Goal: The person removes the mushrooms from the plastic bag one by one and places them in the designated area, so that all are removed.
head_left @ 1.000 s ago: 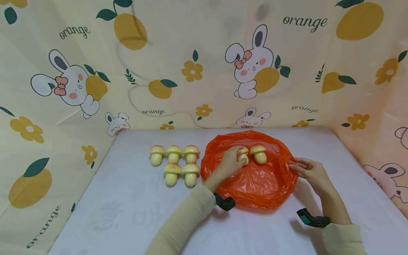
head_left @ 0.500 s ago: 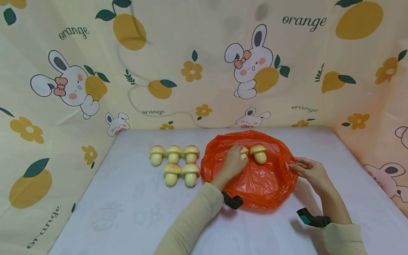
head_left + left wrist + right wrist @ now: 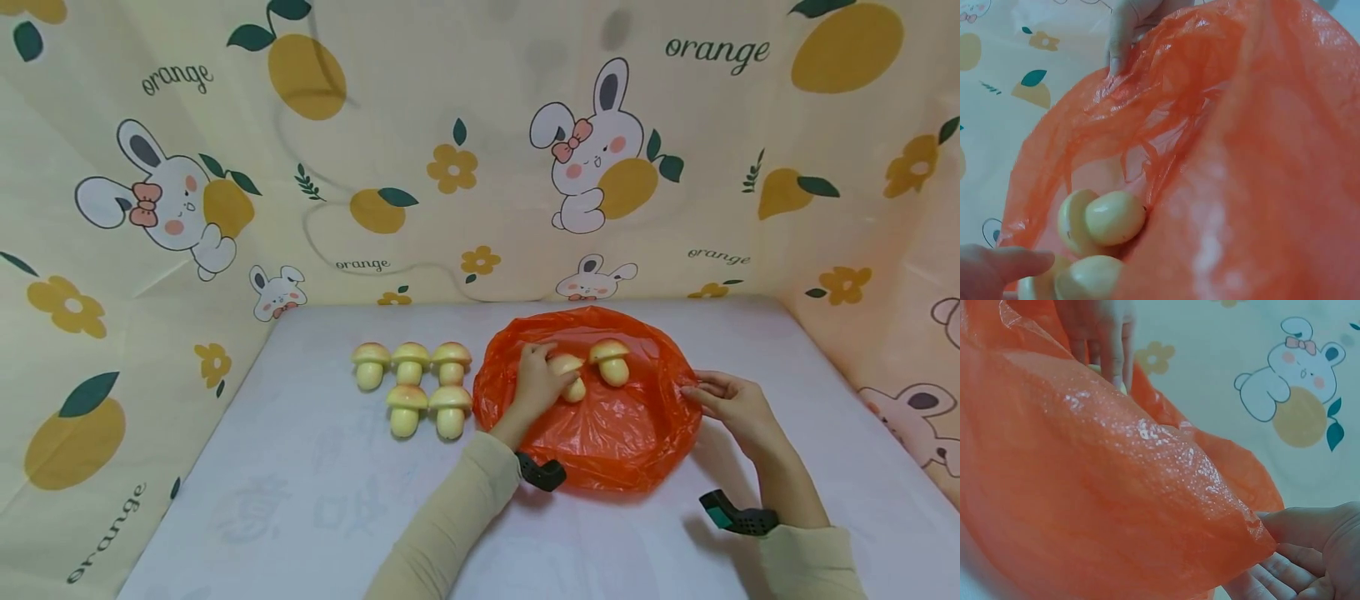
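An orange-red plastic bag (image 3: 607, 433) lies with its mouth spread wide. Two toy mushrooms with yellowish caps and pale stems are inside it, one at the left (image 3: 572, 387) and one at the right (image 3: 611, 365). My left hand (image 3: 538, 377) is inside the bag beside the left mushroom, fingers parted and thumb next to the stem; one straight digit lies along that mushroom in the left wrist view. At the bag's right rim, my right hand (image 3: 735, 408) pinches the plastic between thumb and fingers, as the right wrist view (image 3: 1310, 550) also shows.
Several similar mushrooms stand left of the bag in two rows, a back row (image 3: 410, 364) and a front row (image 3: 406, 410). The white table (image 3: 300, 517) meets a printed cloth backdrop (image 3: 465, 225) behind. Black wrist cameras (image 3: 542, 472) sit on both wrists.
My left hand first reached slightly further right with the mushroom, then drew back left with its fingers parted. The left mushroom now sits lower and tilted. My right hand stays at the rim.
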`<state>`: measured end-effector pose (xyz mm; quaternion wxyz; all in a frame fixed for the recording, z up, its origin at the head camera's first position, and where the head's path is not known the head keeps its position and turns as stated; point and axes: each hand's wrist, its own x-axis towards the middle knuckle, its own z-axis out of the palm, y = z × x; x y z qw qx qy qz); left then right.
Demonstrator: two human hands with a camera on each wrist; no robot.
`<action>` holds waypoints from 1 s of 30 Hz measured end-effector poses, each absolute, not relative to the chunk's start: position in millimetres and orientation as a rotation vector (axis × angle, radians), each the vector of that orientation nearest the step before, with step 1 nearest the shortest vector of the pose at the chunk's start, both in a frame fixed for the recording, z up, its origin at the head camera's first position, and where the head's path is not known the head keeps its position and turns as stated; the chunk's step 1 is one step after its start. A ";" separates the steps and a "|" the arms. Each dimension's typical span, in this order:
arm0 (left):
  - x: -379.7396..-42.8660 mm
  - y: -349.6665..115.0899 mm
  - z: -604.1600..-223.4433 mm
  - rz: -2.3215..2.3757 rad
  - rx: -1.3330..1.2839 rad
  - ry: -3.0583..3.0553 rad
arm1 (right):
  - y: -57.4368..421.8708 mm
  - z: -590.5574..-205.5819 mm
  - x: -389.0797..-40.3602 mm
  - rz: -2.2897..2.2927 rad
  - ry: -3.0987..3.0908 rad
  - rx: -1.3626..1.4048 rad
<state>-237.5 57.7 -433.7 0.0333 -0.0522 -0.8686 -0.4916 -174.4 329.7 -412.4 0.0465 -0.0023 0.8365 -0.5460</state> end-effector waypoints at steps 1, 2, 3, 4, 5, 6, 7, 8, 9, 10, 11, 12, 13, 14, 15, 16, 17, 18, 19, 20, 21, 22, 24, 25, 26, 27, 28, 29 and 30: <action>-237.7 57.3 -435.2 -1.523 -0.151 -2.664 | 329.7 -412.3 -174.1 -1.665 2.555 -0.009; -238.0 57.0 -436.6 -1.521 -0.146 -2.659 | 329.8 -412.3 -173.8 -1.666 2.554 -0.011; -238.2 56.5 -437.9 -1.517 -0.139 -2.661 | 329.7 -412.3 -173.5 -1.665 2.557 -0.015; -238.4 56.1 -439.1 -1.515 -0.132 -2.663 | 329.8 -412.2 -173.4 -1.663 2.558 -0.016; -238.6 55.7 -440.1 -1.527 -0.125 -2.668 | 329.8 -412.0 -173.2 -1.661 2.559 -0.016; -238.8 55.2 -440.6 -1.541 -0.119 -2.669 | 329.8 -411.8 -173.2 -1.658 2.562 -0.017; -238.8 54.8 -441.0 -1.554 -0.115 -2.671 | 329.9 -411.5 -173.2 -1.655 2.562 -0.016; -238.9 54.4 -441.2 -1.561 -0.112 -2.673 | 329.7 -411.3 -173.3 -1.656 2.562 -0.016; -238.9 54.1 -441.0 -1.569 -0.105 -2.676 | 329.6 -411.1 -173.4 -1.655 2.563 -0.014; -239.0 54.0 -441.0 -1.579 -0.102 -2.675 | 329.5 -410.8 -173.6 -1.654 2.562 -0.010; -239.0 53.8 -440.8 -1.587 -0.101 -2.676 | 329.4 -410.6 -173.7 -1.654 2.561 -0.008; -238.8 53.6 -440.6 -1.589 -0.100 -2.678 | 329.4 -410.6 -173.8 -1.654 2.560 -0.004; -238.7 53.5 -440.5 -1.588 -0.097 -2.680 | 329.3 -410.5 -173.8 -1.654 2.558 0.000; -238.5 53.4 -440.4 -1.594 -0.091 -2.682 | 329.3 -410.6 -173.9 -1.656 2.555 0.003; -238.4 53.3 -440.1 -1.592 -0.086 -2.684 | 329.4 -410.8 -174.0 -1.655 2.553 0.006; -238.1 53.3 -440.0 -1.597 -0.083 -2.684 | 329.4 -410.9 -174.1 -1.656 2.551 0.008; -238.0 53.1 -439.8 -1.610 -0.079 -2.681 | 329.4 -411.1 -174.1 -1.658 2.549 0.008; -237.8 52.8 -439.6 -1.617 -0.076 -2.678 | 329.4 -411.2 -174.2 -1.661 2.549 0.006; -237.9 52.6 -439.5 -1.627 -0.073 -2.675 | 329.5 -411.4 -174.3 -1.661 2.552 0.002; -238.0 52.5 -439.4 -1.633 -0.072 -2.673 | 329.3 -411.4 -174.4 -1.660 2.553 0.001; -238.0 52.3 -439.3 -1.629 -0.076 -2.672 | 329.2 -411.1 -174.3 -1.658 2.556 -0.001; -238.0 52.2 -439.1 -1.635 -0.077 -2.670 | 329.2 -410.8 -174.3 -1.656 2.557 -0.002; -238.1 51.8 -438.9 -1.639 -0.083 -2.672 | 329.1 -410.4 -174.4 -1.657 2.559 -0.004; -238.0 51.8 -438.6 -1.635 -0.082 -2.677 | 329.1 -410.1 -174.4 -1.656 2.559 -0.003; -237.8 51.6 -438.4 -1.635 -0.080 -2.681 | 329.0 -409.8 -174.4 -1.656 2.556 0.000; -237.6 51.3 -438.0 -1.638 -0.080 -2.684 | 329.1 -409.6 -174.4 -1.659 2.553 0.000; -237.6 50.8 -438.0 -1.644 -0.080 -2.687 | 329.1 -409.6 -174.6 -1.661 2.550 0.001; -237.5 50.3 -437.8 -1.647 -0.081 -2.688 | 329.1 -409.6 -174.7 -1.661 2.549 0.002; -237.4 49.8 -437.5 -1.644 -0.083 -2.690 | 329.0 -409.6 -174.8 -1.660 2.548 0.004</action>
